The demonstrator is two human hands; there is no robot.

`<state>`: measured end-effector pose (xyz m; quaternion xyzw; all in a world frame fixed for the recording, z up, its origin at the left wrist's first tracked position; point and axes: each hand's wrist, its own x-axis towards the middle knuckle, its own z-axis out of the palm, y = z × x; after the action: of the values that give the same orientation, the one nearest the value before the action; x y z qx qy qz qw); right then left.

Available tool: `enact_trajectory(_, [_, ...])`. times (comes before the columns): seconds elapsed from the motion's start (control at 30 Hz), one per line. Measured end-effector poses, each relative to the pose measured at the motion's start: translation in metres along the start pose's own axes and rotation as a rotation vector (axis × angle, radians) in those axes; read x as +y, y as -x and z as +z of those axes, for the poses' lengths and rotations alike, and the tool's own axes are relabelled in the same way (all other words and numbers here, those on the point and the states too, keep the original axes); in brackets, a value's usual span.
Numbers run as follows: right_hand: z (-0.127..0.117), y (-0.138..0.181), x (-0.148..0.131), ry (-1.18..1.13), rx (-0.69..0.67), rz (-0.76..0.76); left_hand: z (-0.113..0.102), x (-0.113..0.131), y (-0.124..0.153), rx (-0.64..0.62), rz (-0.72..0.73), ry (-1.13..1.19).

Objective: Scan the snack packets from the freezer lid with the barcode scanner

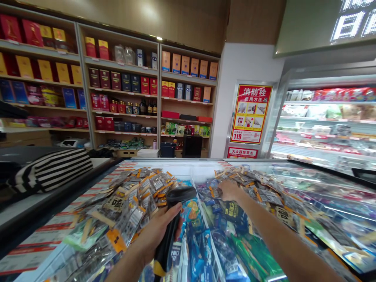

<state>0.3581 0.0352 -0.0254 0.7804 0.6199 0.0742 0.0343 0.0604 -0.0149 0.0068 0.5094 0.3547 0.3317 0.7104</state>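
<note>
A black barcode scanner (170,231) with a yellow band near its base stands upright in my left hand (160,229), fingers wrapped round its handle. Its head lies above a pile of clear snack packets (129,199) with orange edges, some showing wooden sticks. Farther forward, my right hand (230,190) bends down over the left edge of a second pile of packets (264,192). Its fingers are closed on a small snack packet (216,192) with an orange strip; the fingertips are partly hidden. Dark blue bags (235,213) lie beneath that wrist.
Both piles lie on a chest freezer, its left rim (67,199) lined with price labels. A white wire divider (202,211) runs between blue bags and green bags (249,250). Behind are shelves of boxed goods (123,82) and a lit refrigerated case (329,125). Striped cloth (55,168) lies left.
</note>
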Motion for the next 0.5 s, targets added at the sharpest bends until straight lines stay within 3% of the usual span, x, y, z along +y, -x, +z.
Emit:
enact_trajectory(0.07, [-0.002,0.007,-0.005,-0.102,0.021,0.003,0.000,-0.002,-0.001,-0.020,-0.011,-0.006])
enact_trajectory(0.27, [0.015,0.038,-0.014,-0.733,0.130,0.087,0.001,-0.007,-0.002,-0.074,0.015,-0.017])
enact_trajectory(0.37, [0.017,0.049,-0.019,-0.815,0.128,0.112,0.001,-0.008,-0.002,-0.070,-0.007,-0.018])
enact_trajectory(0.5, [0.014,0.052,-0.026,-0.990,0.289,0.176,0.002,-0.006,0.000,-0.065,-0.016,-0.022])
